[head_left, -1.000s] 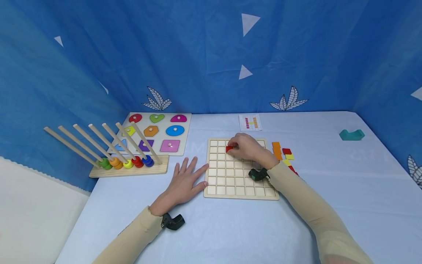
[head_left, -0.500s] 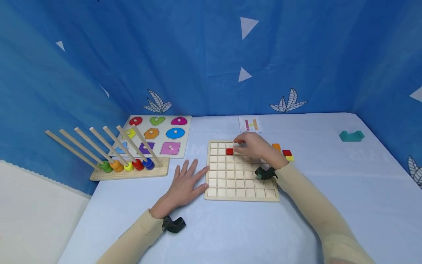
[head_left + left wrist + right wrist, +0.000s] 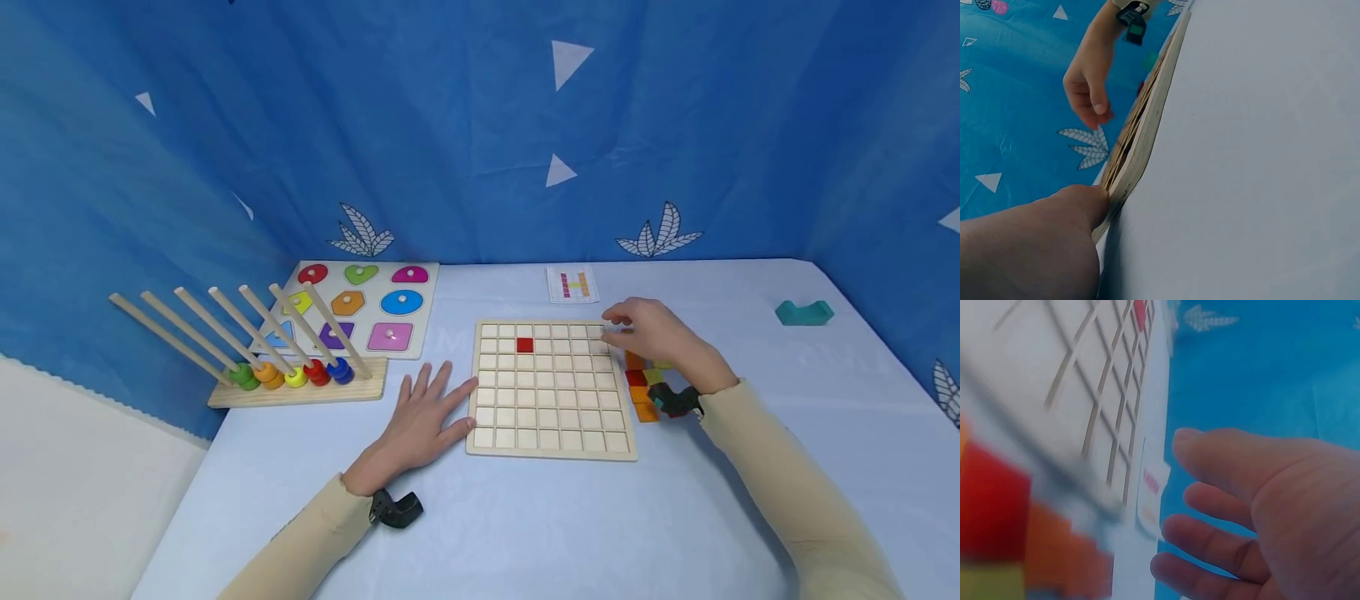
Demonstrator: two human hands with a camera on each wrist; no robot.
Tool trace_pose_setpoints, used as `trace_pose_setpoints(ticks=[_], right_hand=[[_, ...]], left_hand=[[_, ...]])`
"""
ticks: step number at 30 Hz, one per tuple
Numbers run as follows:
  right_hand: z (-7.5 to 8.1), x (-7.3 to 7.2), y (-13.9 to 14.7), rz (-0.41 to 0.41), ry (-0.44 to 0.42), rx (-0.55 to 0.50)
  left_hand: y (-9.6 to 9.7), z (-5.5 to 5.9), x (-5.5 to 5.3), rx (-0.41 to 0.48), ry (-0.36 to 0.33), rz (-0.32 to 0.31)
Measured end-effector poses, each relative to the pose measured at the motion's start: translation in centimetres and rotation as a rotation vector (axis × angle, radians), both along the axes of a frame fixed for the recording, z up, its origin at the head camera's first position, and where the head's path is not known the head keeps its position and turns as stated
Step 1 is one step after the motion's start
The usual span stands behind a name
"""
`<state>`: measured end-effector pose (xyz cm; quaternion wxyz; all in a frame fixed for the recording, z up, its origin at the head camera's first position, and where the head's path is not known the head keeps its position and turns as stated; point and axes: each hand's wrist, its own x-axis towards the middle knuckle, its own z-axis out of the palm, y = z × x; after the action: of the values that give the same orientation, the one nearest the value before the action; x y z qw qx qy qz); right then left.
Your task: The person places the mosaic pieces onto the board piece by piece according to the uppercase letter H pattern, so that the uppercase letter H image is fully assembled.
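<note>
A square wooden grid board (image 3: 551, 455) lies flat on the table, with one red square tile (image 3: 525, 345) in a cell of its second row from the back. My left hand (image 3: 423, 421) rests palm down at the board's left edge, fingers spread, thumb and forefinger touching the rim; the left wrist view shows the thumb against the edge. Over the board's back right corner hovers my right hand (image 3: 651, 332), fingers loosely bent and nothing between them in the right wrist view. Below it lie several loose red, orange (image 3: 642, 403) and yellow tiles, partly hidden by the wrist.
Behind the board lies a small pattern card (image 3: 572, 284). A wooden peg rack (image 3: 300, 393) with coloured rings stands at the left, in front of a knobbed shape puzzle (image 3: 425, 320). Far right on the table is a teal curved piece (image 3: 804, 313).
My right hand has let go of the red tile, which stays in the grid, and has moved right, off toward the loose tiles. The left hand stays in place.
</note>
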<state>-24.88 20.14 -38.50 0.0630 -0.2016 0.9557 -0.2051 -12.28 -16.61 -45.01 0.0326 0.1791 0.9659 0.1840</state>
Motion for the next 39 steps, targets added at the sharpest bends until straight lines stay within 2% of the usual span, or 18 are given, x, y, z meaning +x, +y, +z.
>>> trace_pose_setpoints(ticks=[12, 26, 39], right_hand=[[-0.4, 1.1, 4.4, -0.147, -0.055, 0.061], [-1.9, 1.6, 6.3, -0.165, -0.053, 0.055], [-2.5, 1.4, 6.4, -0.163, -0.062, 0.057]], left_hand=[[0.1, -0.1, -0.1, 0.0, -0.012, 0.004], [0.1, -0.1, -0.2, -0.012, -0.014, -0.003], [0.1, 0.0, -0.1, -0.002, -0.014, -0.003]])
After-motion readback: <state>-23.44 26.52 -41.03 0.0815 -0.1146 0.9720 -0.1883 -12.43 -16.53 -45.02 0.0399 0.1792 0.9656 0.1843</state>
